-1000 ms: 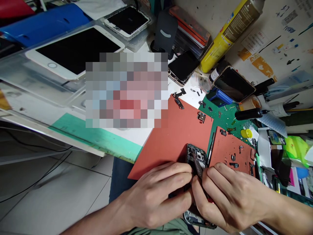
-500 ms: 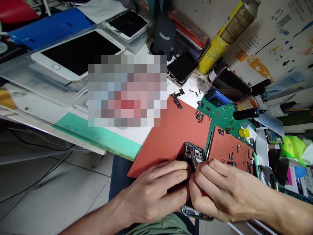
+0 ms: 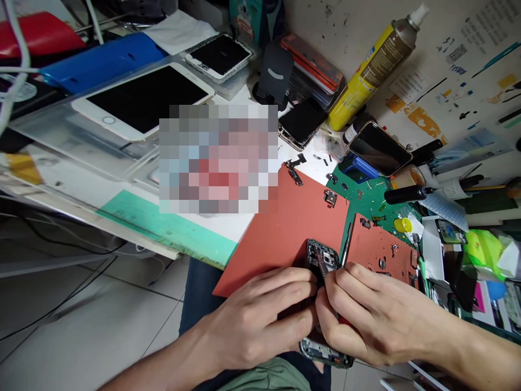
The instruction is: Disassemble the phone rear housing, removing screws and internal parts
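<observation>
Open phone (image 3: pixel 330 253) at red mat (image 3: pixel 280 233)'s near edge, likely light, stiff, fragile inside, best held by rim; left hand (image 3: pixel 260 320) curled beside it, grip unclear, right (image 3: pixel 366 312) pinching tweezers (image 3: pixel 322 266).

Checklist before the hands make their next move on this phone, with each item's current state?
1. Left hand steadying the open phone: ok.
2. Right hand gripping the tweezers: ok.
3. Tweezers' tip on the intended part: cannot tell, too small.
4. Phone wholly over the large red mat: not ok, near end above the lap.
5. Metal connector piece away from both hands: ok.
</observation>
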A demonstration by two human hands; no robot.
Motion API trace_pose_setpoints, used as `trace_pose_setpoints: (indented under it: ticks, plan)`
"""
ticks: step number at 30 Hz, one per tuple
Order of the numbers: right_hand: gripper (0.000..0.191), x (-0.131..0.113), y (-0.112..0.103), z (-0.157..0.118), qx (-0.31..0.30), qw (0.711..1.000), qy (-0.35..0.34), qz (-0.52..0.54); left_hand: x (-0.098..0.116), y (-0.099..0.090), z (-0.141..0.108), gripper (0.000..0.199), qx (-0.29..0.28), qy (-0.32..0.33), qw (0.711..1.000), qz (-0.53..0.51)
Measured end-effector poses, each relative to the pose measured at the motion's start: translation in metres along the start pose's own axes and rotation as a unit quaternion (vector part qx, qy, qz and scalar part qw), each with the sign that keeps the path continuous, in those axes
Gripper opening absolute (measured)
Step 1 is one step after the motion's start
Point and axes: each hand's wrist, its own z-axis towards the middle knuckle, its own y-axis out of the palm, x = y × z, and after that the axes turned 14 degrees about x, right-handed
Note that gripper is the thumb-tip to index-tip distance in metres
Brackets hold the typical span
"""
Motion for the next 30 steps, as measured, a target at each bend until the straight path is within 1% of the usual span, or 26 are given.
trace_pose_setpoints:
  ticks: [3,8,12,14,17,19,22,26,30]
  plan:
    - [0.016,0.0,-0.001,0.0,0.006,1.0,0.005,-0.01,-0.001,0.0,0.0,0.016,0.014,-0.002,1.0,-0.004]
    - [0.018,0.002,-0.001,0.001,0.006,1.0,0.0,0.007,-0.002,0.0,0.001,0.018,-0.012,-0.007,1.0,-0.002]
    - [0.019,0.003,0.0,0.001,0.006,1.0,0.007,0.007,-0.001,0.0,0.001,0.019,0.006,-0.007,1.0,0.02]
    - [0.021,0.003,0.0,0.002,0.008,1.0,0.008,0.014,-0.001,0.0,0.0,0.02,0.002,-0.003,0.999,0.032]
    - [0.018,0.004,-0.001,0.003,0.02,1.0,0.02,0.012,-0.002,0.002,-0.005,0.019,0.002,-0.015,0.999,0.034]
    - [0.017,0.004,-0.001,0.003,0.019,0.999,0.025,0.013,-0.003,0.004,-0.008,0.017,0.013,-0.019,0.999,0.03]
    - [0.017,0.005,0.0,0.003,0.019,0.999,0.019,0.02,-0.005,0.006,-0.011,0.015,0.017,-0.018,1.0,0.02]
    - [0.017,0.004,0.0,0.002,0.016,1.0,0.019,0.008,-0.004,0.005,-0.008,0.012,0.009,-0.018,0.999,0.024]
    - [0.019,0.001,0.0,0.002,0.006,1.0,-0.009,-0.012,-0.003,0.001,-0.004,0.007,-0.001,0.002,0.999,0.043]
